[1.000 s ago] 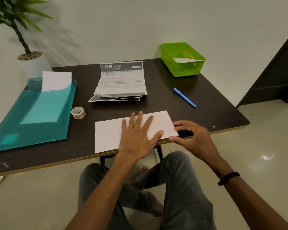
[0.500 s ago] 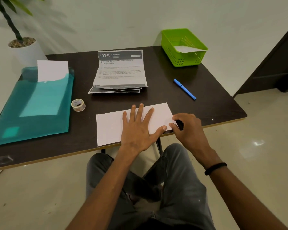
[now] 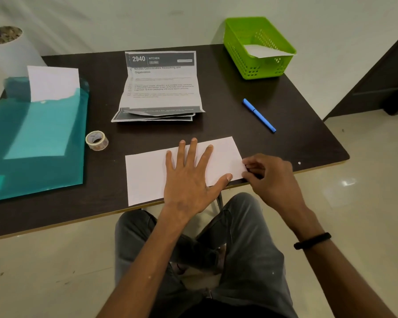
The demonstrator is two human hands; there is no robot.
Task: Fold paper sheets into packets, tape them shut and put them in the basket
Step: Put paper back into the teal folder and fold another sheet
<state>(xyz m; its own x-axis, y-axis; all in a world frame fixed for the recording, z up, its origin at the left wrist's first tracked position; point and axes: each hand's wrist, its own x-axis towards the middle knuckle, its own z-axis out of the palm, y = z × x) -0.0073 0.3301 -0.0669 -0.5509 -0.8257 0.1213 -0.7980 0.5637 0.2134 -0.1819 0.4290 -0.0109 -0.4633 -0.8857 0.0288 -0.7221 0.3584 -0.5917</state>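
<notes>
step: folding white rectangular paper sheet (image 3: 147, 175) | left hand (image 3: 189, 177) spread flat atop | right hand (image 3: 269, 177) pinching its near edge | next: likely lift edge leftward, crease

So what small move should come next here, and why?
Probably lift the right edge and fold it leftward: the left hand lies flat, pinning the white sheet, while the right hand pinches that edge at the table rim.
</notes>
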